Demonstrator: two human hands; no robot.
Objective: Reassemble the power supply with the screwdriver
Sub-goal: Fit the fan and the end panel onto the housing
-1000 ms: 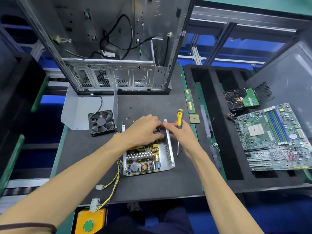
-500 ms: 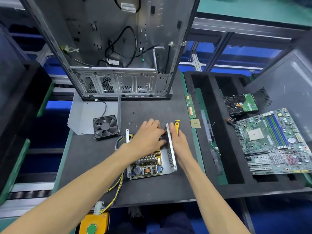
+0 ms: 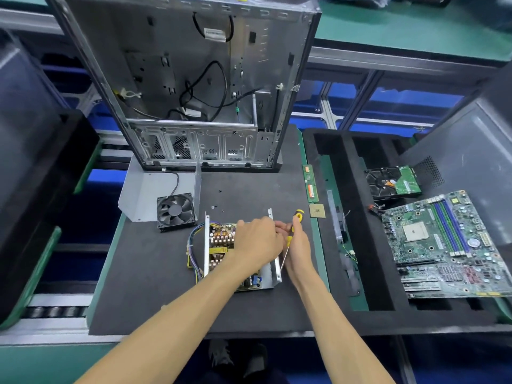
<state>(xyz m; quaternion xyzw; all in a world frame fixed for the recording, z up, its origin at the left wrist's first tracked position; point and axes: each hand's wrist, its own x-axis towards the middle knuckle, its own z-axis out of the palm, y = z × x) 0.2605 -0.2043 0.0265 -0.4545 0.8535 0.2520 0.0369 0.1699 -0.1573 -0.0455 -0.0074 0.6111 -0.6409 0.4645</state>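
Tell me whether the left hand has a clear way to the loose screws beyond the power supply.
Probably yes: the left hand rests on the open power supply, and the screws lie just beyond it on bare mat, nothing between.

Dark foam mat (image 3: pixel 155 273) on green workbench (image 3: pixel 415 29).

Bare forearms, no sleeves, dark shoes (image 3: pixel 238 358)

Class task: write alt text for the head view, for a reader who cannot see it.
Two hands meet over an open power supply on a dark mat: the left hand rests on it, the right hand holds a yellow screwdriver. An empty computer case stands behind; a motherboard lies right.
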